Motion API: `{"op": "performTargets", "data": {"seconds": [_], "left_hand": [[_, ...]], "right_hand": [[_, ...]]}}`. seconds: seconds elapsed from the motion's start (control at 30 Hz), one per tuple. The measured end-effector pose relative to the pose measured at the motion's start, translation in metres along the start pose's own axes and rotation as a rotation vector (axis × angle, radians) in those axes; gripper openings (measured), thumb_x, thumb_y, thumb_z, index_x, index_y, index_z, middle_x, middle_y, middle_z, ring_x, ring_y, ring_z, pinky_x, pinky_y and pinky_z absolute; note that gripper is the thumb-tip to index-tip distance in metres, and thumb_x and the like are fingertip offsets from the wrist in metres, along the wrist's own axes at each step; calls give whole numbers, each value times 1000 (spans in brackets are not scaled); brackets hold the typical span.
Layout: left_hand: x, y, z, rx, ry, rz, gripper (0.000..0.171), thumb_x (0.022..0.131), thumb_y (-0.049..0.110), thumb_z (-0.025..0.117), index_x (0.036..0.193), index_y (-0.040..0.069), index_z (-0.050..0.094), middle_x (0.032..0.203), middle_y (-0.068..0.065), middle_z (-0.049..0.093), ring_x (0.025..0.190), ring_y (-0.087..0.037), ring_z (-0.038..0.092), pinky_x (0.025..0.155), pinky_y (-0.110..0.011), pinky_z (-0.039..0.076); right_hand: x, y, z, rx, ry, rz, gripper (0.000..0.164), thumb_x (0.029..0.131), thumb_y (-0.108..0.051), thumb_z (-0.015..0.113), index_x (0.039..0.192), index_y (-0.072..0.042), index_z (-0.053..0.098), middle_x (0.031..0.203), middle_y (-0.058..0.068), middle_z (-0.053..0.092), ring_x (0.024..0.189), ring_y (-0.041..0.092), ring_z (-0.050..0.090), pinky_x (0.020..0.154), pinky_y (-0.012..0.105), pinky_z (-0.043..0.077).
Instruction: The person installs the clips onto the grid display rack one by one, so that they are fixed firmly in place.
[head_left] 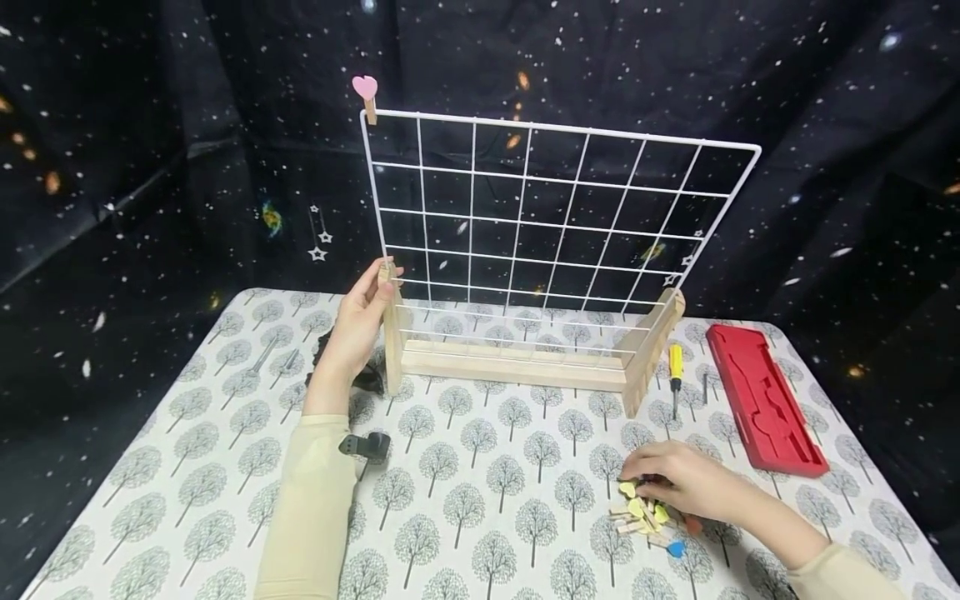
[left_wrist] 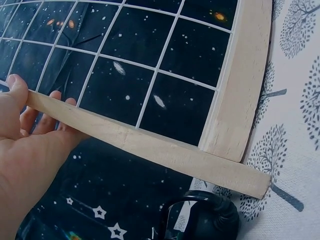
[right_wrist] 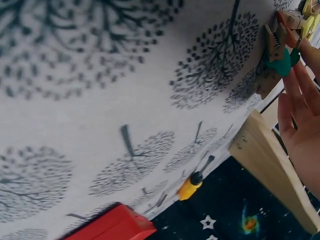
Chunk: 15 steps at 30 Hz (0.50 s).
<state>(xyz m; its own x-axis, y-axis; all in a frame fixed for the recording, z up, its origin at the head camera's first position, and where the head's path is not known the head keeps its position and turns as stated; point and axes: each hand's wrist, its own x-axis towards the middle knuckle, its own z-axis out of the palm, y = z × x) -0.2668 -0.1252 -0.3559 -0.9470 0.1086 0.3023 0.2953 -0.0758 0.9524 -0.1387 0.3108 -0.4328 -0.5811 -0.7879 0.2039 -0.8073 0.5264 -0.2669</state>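
A white wire grid panel (head_left: 517,200) stands in a pale wooden frame (head_left: 517,371). One pink heart-topped clothespin (head_left: 365,90) sits on its upper left corner. My left hand (head_left: 358,321) grips the left wooden upright (left_wrist: 125,137), thumb on one side and fingers on the other. My right hand (head_left: 686,481) reaches over a small heap of wooden clothespins (head_left: 637,521) with yellow, blue and orange hearts; its fingers touch them. In the right wrist view a green heart (right_wrist: 281,64) lies beside these fingers, which look fairly straight. Whether a pin is pinched is hidden.
Right of the frame lie a yellow-handled screwdriver (head_left: 676,367) and a red tool tray (head_left: 765,400). A black object (head_left: 367,379) is behind the left forearm. The tree-patterned tablecloth (head_left: 465,467) covers the table, and a dark starry cloth (head_left: 187,167) hangs behind.
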Motion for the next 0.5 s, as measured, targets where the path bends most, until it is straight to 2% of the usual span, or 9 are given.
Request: {"op": "performTargets", "data": {"seconds": [0.17,0.33,0.5], "left_hand": [[0,0,0,-10,-3,-3,45,91,27,41,135,23,31,133,-8,39,124,-25,34,104,-38,26],[-1,2,0,-2,-7,-2,45,91,27,40,135,23,31,132,-5,40,124,-26,33,104,-38,26],[-1,2,0,-4,-10,0,44,92,26,40,135,21,30,132,-7,39,124,-26,33,104,-39,26]], "right_hand": [[6,-1,1,-75,-30,12,28,71,-19,70,97,-27,64,88,-18,56,77,-2,53,67,24,48],[7,-4,0,7,-78,84,22,73,-18,68,94,-26,64,84,-18,55,72,-3,51,62,17,47],[5,-4,0,99,-118,211,21,76,-18,66,93,-27,59,82,-20,52,68,-3,48,57,15,44]]}}
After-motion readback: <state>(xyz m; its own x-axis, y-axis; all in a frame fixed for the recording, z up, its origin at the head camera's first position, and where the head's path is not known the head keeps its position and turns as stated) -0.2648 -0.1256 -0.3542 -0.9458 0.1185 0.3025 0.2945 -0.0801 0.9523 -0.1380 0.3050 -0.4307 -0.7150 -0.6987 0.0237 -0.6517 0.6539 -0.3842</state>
